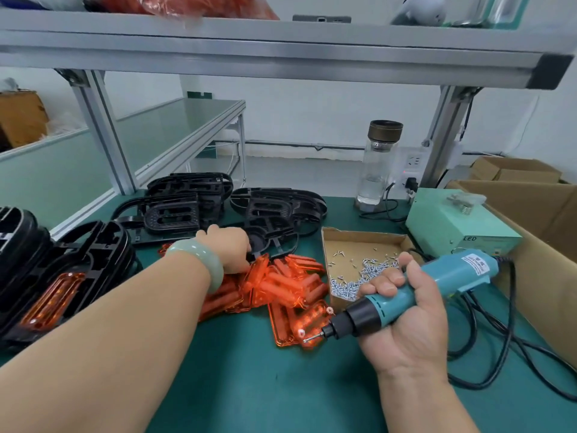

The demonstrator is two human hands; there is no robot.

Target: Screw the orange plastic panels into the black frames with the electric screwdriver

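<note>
- The right hand (402,310) is wrapping its fingers and thumb firmly round the smooth teal barrel of the electric screwdriver (415,289), just in front of the cardboard tray (362,234). The tool's black collar and thin metal bit are pointing left and down, with the tip hanging over a ribbed panel.
- The orange panels (281,285) are lying in a loose heap just left of the tray. They are translucent, glossy and ridged, with rounded corners.
- The left hand (229,248), wearing a smooth pale-green bangle (199,260), is reaching over the heap's far edge, left of the tray, where a black frame is meeting it. Its fingers are bending down behind the knuckles, so I cannot tell whether they are gripping.
- The black frames (218,207) are lying stacked left of and behind the tray. They are matte, oval and openwork.
- Small silvery screws (359,276) are lying scattered and heaped inside the low-walled tray.
- Bare teal mat (249,370) is spreading in front of the tray, between the forearms.
- A black cable (505,323) is looping right of the tray, and a tall cardboard box (546,229) is crowding that side.
</note>
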